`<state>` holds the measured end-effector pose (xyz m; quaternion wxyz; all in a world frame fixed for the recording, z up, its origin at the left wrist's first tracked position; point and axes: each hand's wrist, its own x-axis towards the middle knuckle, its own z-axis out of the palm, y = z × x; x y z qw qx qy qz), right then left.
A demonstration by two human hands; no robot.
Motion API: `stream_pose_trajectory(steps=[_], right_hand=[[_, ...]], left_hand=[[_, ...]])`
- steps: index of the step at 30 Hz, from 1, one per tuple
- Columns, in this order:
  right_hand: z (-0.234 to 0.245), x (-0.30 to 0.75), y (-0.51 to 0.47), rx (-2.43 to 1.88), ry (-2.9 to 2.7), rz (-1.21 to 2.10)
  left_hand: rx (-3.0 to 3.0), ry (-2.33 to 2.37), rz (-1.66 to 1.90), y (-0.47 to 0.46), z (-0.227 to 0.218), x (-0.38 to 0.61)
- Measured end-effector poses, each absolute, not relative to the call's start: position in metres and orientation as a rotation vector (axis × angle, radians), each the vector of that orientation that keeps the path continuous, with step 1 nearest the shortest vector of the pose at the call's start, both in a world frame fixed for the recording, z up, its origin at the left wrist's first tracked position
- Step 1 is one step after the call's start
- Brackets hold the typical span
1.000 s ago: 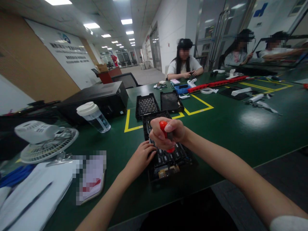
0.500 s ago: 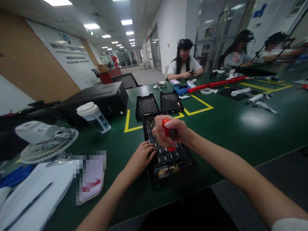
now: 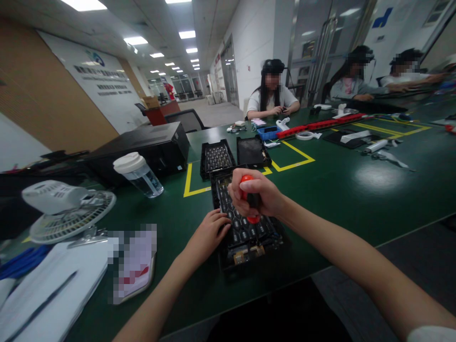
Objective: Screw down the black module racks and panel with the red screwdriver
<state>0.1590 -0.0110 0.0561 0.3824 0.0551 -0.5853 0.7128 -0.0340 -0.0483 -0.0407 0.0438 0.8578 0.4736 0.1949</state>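
In the middle of the head view, a black open battery pack (image 3: 245, 232) with rows of round cells lies lengthwise on the green table. My left hand (image 3: 211, 230) lies over its left edge, fingers stretched out and pressing lightly on the case. Above the cells, my right hand (image 3: 257, 192) is wrapped in a fist round the upright handle of a red-and-black screwdriver (image 3: 253, 199). The tool's shaft and tip are hidden, so I cannot tell whether it touches the pack. Beyond the pack are a similar tray of cells (image 3: 218, 156) and a black cover (image 3: 253, 151).
To the left stand a water cup (image 3: 138, 173), a small white fan (image 3: 67, 209), a clipboard with paper (image 3: 53, 285) and a phone (image 3: 135, 266). A black computer case (image 3: 142, 147) lies behind them. Across the table sit several people, near a red strip (image 3: 320, 124) and a tape roll (image 3: 304, 136).
My right hand has shifted very slightly to the right with the screwdriver still in its fist. My left hand and the battery pack stay put.
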Motion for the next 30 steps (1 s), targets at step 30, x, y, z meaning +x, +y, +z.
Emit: stream_pose_trajectory(steps=[30], right_hand=[[0.065, 0.152, -0.048, -0.328, -1.481, 1.283]], left_hand=[[2.636, 1.446, 0.575, -0.050, -0.041, -0.035]])
